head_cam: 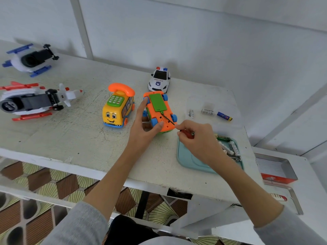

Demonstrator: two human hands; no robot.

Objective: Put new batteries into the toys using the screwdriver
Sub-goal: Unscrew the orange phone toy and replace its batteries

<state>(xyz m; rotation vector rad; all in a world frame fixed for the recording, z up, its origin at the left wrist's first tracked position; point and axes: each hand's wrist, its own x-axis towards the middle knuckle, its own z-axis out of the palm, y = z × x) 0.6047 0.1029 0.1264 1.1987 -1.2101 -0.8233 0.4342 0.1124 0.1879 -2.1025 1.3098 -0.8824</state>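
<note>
Now: left hand (143, 128) grips upturned toy (159, 110) | right hand (198, 138) pinches screwdriver (172, 122)

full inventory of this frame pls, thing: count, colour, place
overturned toy car: 1, orange with green battery cover, blue wheels; table centre
bus phone toy: 1, yellow, orange handset; left of the car
police car: 1, white; behind the car
helicopter toys: 2, white with red, white with blue; table left
screwdriver: 1, red handle; tip at green cover's near edge
tray: 1, teal; table right, batteries inside
loose batteries: about 3; behind the tray
tin: 1, red; far right
table: 1, white
left hand: steadies the car
right hand: grips screwdriver
</note>
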